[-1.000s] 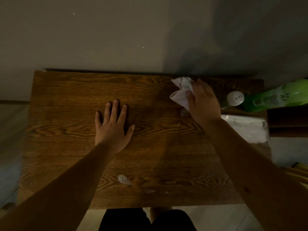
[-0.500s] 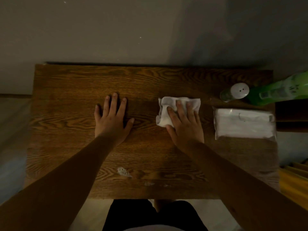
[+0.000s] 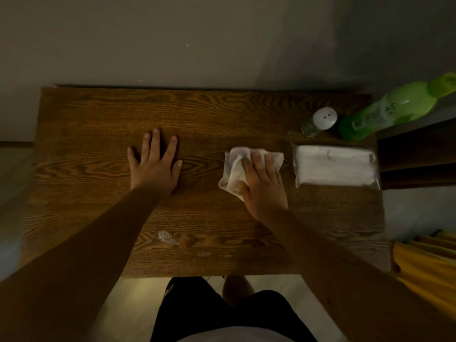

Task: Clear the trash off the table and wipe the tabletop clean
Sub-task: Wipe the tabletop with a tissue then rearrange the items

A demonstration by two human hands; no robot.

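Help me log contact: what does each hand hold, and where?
Right hand presses flat on the white cloth's right half; left hand holds nothing.

We see the counter [image 3: 81,134] bare across its far left and along the far edge, so a sweep there meets nothing but the wall behind. Our left hand [image 3: 154,166] lies flat at mid-counter; between it and our right hand [image 3: 265,186] a strip of wood is free. To the right, the tissue pack [image 3: 334,166], the small shaker [image 3: 319,120] and the green bottle [image 3: 385,111] crowd the corner. A foamy smear [image 3: 166,236] sits near the front edge.
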